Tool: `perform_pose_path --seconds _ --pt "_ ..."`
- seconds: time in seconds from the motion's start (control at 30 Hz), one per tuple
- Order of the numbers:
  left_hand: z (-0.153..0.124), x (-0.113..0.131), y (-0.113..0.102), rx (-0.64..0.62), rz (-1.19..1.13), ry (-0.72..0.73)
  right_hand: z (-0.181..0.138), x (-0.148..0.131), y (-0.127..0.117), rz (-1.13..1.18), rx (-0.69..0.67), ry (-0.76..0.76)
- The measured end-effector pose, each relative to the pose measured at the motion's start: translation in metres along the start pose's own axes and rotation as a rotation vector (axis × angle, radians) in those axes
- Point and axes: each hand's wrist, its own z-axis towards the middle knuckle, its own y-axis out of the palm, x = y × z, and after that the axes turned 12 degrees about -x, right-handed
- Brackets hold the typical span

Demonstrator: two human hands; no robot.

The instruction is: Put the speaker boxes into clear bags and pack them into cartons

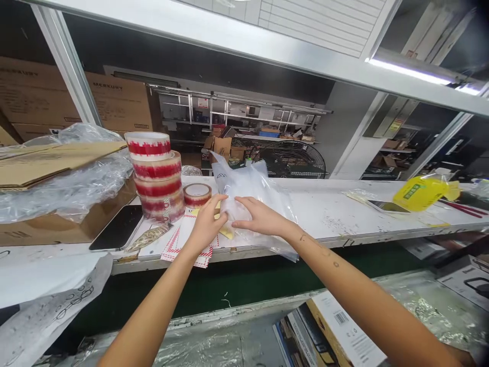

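Observation:
A stack of clear plastic bags lies on the white shelf, its upper corners sticking up. My left hand pinches the near left edge of the bags between thumb and fingers. From the other side my right hand grips the same plastic, its thumb pointing left and close to the left thumb. Beneath the left hand are white labels with red striped borders and a bit of yellow paper. Exactly how many bags are between the fingers is hidden.
Left of my hands stand stacked tape rolls, a single tape roll, a phone and a carton with plastic wrap. A yellow pouch lies right. Boxes sit below the shelf; a metal beam crosses above.

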Motion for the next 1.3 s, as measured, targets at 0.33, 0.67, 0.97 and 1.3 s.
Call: perform_pose_path --seconds 0.33,0.67,0.97,1.3 --pt "-0.006 -0.009 -0.011 -0.133 0.025 0.070 0.008 -0.003 0.008 -0.218 0.098 -0.141" --pt "0.002 0.011 -0.014 -0.099 0.076 0.006 0.005 -0.014 -0.014 -0.395 0.030 -0.095" --pt "0.024 0.029 -0.028 -0.156 0.058 -0.009 0.024 -0.022 -0.051 -0.555 0.037 -0.106" --pt "0.024 0.044 -0.035 -0.210 0.127 -0.138 0.031 -0.027 -0.064 -0.605 0.002 -0.191"
